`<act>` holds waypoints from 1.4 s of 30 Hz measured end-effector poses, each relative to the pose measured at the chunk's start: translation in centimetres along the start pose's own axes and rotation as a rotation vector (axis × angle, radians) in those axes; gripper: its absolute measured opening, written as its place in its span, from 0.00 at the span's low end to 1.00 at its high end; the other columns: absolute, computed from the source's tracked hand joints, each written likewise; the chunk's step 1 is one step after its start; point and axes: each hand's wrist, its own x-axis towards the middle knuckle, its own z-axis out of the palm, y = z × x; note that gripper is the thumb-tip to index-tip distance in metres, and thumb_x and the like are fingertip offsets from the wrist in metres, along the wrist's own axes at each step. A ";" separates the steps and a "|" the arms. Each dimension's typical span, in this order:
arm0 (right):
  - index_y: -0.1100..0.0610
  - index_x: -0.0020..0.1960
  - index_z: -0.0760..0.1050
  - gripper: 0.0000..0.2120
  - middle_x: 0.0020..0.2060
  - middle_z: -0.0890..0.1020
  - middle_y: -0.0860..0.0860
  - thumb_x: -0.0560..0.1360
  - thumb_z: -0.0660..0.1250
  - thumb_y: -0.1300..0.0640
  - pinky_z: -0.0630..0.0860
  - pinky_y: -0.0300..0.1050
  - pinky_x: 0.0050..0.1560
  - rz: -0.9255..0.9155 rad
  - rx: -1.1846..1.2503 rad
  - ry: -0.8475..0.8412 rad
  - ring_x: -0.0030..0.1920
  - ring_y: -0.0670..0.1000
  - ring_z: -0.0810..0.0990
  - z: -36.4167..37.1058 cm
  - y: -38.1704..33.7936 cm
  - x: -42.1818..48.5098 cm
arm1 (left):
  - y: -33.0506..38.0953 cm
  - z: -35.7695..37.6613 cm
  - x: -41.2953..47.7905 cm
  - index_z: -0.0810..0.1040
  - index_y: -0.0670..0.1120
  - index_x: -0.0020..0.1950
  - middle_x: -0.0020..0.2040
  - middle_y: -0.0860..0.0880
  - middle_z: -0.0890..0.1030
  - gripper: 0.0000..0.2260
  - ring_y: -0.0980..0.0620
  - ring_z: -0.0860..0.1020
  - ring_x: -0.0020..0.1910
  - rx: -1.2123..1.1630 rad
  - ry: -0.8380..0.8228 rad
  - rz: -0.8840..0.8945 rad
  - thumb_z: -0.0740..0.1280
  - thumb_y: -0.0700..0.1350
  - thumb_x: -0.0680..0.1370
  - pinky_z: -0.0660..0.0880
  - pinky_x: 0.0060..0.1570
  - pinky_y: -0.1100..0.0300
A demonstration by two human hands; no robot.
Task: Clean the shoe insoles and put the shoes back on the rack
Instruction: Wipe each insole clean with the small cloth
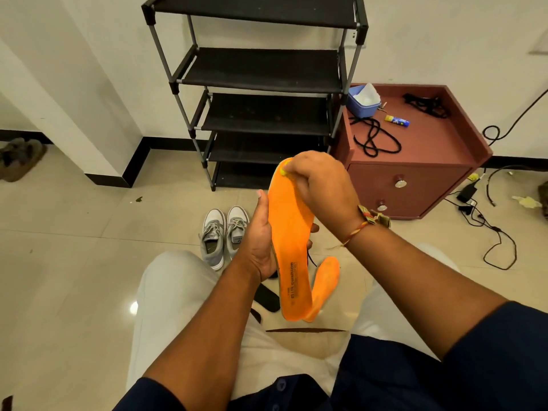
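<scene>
While the person sits facing a rack (pixel 261 72) at 12 o'clock, both hands meet mid-frame above the lap. The left hand (pixel 261 232) grips an orange insole (pixel 289 232) round its middle, thumb up along the 9 o'clock edge, with the heel end hanging down. The right hand (pixel 324 188) curls over the toe at 12 o'clock and pinches a small yellow wad (pixel 283 171) against it; what the wad is I cannot tell. A second insole (pixel 326 277) curls at 5 o'clock, its support hidden. Grey shoes (pixel 224 232) stand on the floor at 9 o'clock. The insole looks light, thin and floppy, so it probably needs a palm behind its middle while the toe is rubbed.
</scene>
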 end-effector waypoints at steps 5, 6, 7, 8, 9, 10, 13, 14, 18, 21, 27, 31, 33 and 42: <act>0.56 0.53 0.82 0.08 0.50 0.84 0.52 0.79 0.64 0.59 0.78 0.52 0.56 0.041 0.072 -0.049 0.54 0.53 0.81 -0.1 -0.5 0.9 | 0.0 -0.1 0.0 0.73 0.52 0.71 0.60 0.37 0.83 0.31 0.38 0.84 0.54 -0.005 0.001 0.005 0.47 0.69 0.80 0.77 0.55 0.40; 0.56 0.53 0.82 0.09 0.50 0.84 0.52 0.79 0.63 0.58 0.77 0.50 0.56 0.013 0.089 -0.078 0.54 0.52 0.81 0.0 -1.0 0.4 | -0.1 -0.1 0.1 0.74 0.52 0.69 0.60 0.37 0.83 0.30 0.37 0.84 0.54 -0.014 0.010 0.007 0.48 0.69 0.81 0.75 0.58 0.37; 0.55 0.52 0.82 0.10 0.49 0.84 0.51 0.78 0.63 0.58 0.77 0.50 0.56 -0.011 0.107 -0.117 0.53 0.52 0.81 0.3 -1.5 -0.2 | -0.1 0.0 0.1 0.76 0.51 0.68 0.60 0.37 0.83 0.30 0.38 0.83 0.55 -0.032 0.019 0.006 0.48 0.69 0.81 0.74 0.61 0.35; 0.55 0.52 0.82 0.10 0.49 0.85 0.51 0.77 0.63 0.58 0.77 0.49 0.55 -0.024 0.125 -0.155 0.52 0.52 0.81 0.7 -2.1 -0.9 | -0.2 0.0 0.1 0.77 0.50 0.67 0.60 0.38 0.83 0.30 0.38 0.83 0.57 -0.061 0.032 0.002 0.49 0.68 0.81 0.72 0.63 0.36; 0.55 0.52 0.82 0.10 0.48 0.85 0.51 0.77 0.63 0.58 0.78 0.50 0.54 -0.024 0.141 -0.178 0.52 0.51 0.81 1.2 -2.5 -1.7 | -0.2 0.0 0.0 0.77 0.47 0.67 0.60 0.37 0.83 0.31 0.39 0.82 0.59 -0.099 0.038 -0.004 0.49 0.68 0.82 0.73 0.65 0.38; 0.55 0.51 0.82 0.09 0.48 0.84 0.51 0.77 0.63 0.58 0.78 0.51 0.53 -0.015 0.156 -0.189 0.51 0.51 0.81 1.7 -2.8 -2.6 | -0.1 -0.2 0.1 0.76 0.45 0.68 0.62 0.37 0.82 0.34 0.39 0.81 0.61 -0.133 0.041 -0.005 0.49 0.69 0.81 0.72 0.66 0.40; 0.55 0.50 0.83 0.09 0.47 0.84 0.50 0.76 0.63 0.59 0.78 0.52 0.52 -0.002 0.208 -0.222 0.50 0.51 0.81 2.7 -3.2 -5.1 | 0.5 -0.9 0.2 0.74 0.40 0.70 0.68 0.35 0.77 0.39 0.37 0.76 0.67 -0.177 0.033 0.017 0.46 0.71 0.80 0.67 0.72 0.40; 0.54 0.49 0.83 0.09 0.47 0.84 0.50 0.77 0.64 0.59 0.78 0.52 0.52 -0.010 0.220 -0.236 0.50 0.51 0.81 2.8 -3.2 -5.8 | 0.6 -1.1 0.4 0.74 0.41 0.69 0.68 0.35 0.77 0.39 0.37 0.77 0.65 -0.180 0.041 0.029 0.45 0.71 0.80 0.66 0.73 0.40; 0.54 0.48 0.83 0.05 0.46 0.84 0.49 0.77 0.69 0.59 0.79 0.50 0.50 -0.056 0.252 -0.297 0.48 0.50 0.81 2.2 -3.0 -7.5 | 0.8 -1.6 0.7 0.74 0.47 0.68 0.67 0.37 0.79 0.36 0.40 0.80 0.58 -0.183 0.031 0.059 0.44 0.71 0.80 0.71 0.66 0.42; 0.54 0.49 0.82 0.05 0.46 0.84 0.51 0.74 0.73 0.62 0.80 0.51 0.49 -0.147 0.181 -0.327 0.48 0.53 0.81 1.8 -2.7 -7.8 | 1.0 -1.4 0.5 0.75 0.48 0.66 0.67 0.38 0.79 0.35 0.40 0.80 0.60 -0.193 0.018 0.061 0.45 0.72 0.80 0.71 0.66 0.41; 0.58 0.49 0.82 0.11 0.46 0.84 0.53 0.77 0.61 0.57 0.76 0.51 0.53 -0.165 -0.020 -0.128 0.49 0.56 0.81 0.9 -1.7 -3.0 | -0.2 0.0 -0.4 0.76 0.46 0.68 0.65 0.37 0.80 0.34 0.37 0.79 0.63 -0.173 -0.016 0.003 0.48 0.69 0.81 0.71 0.67 0.38; 0.60 0.50 0.82 0.07 0.48 0.84 0.57 0.76 0.66 0.61 0.76 0.53 0.54 -0.076 -0.071 -0.033 0.51 0.59 0.81 0.3 -0.7 1.1 | 0.2 -0.1 -0.7 0.77 0.51 0.64 0.57 0.39 0.84 0.31 0.40 0.84 0.51 -0.086 -0.013 0.025 0.46 0.69 0.81 0.77 0.52 0.43; 0.60 0.52 0.82 0.08 0.51 0.84 0.57 0.77 0.66 0.60 0.74 0.51 0.56 -0.035 -0.030 -0.056 0.54 0.58 0.80 0.2 -0.6 1.8 | 0.2 -0.2 -0.7 0.77 0.52 0.64 0.57 0.40 0.84 0.30 0.40 0.84 0.52 -0.078 -0.012 0.029 0.46 0.70 0.81 0.78 0.52 0.43; 0.54 0.50 0.83 0.08 0.47 0.84 0.49 0.78 0.65 0.58 0.78 0.49 0.53 -0.078 0.229 -0.228 0.50 0.50 0.81 2.9 -3.2 -6.1 | 0.8 -1.4 0.1 0.73 0.44 0.70 0.69 0.37 0.77 0.38 0.38 0.76 0.67 -0.236 0.044 0.070 0.47 0.72 0.79 0.65 0.72 0.40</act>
